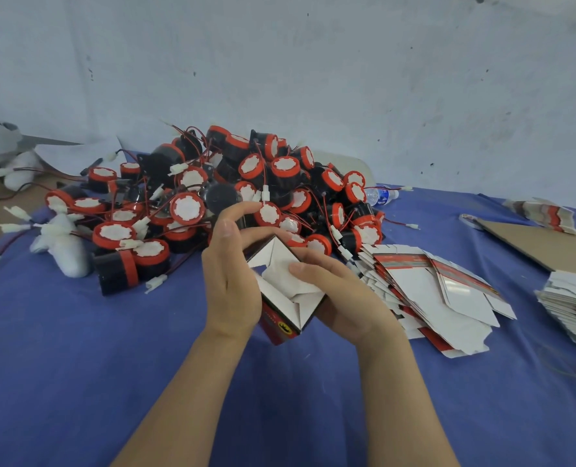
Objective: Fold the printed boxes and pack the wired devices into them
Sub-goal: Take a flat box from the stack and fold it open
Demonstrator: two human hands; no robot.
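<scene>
Between the two hands, held clear of the bench: one printed box (288, 291), part-erected, open end turned up toward the person so its white inner flaps show.

Left hand (232, 264): wrapped round the box's left wall, fingers curled over the far edge, bracing the sleeve square.

Right hand (343, 298): cupping the box from the right and beneath, with a fingertip (296, 268) pressed on an inner flap; judged to be tucking the end flaps so one end closes before anything is loaded. No device is in the box yet.

Just beyond the hands: heap of wired devices (246, 190), black bodies with red rims and white faces, red and black leads ending in white plugs, tangled together. Placed within easy reach for the packing step; the tangle may slow drawing one free.

Immediately right of the right hand: fanned stack of flat box blanks (431, 291), white side mostly up, ready to be taken one at a time. Further right, a second stack (572, 308) and a cardboard sheet (542, 241).

Beyond the heap, on the right: plastic water bottle (380, 195) lying on its side.

Under everything: blue cloth (111, 348) covering the bench.
</scene>
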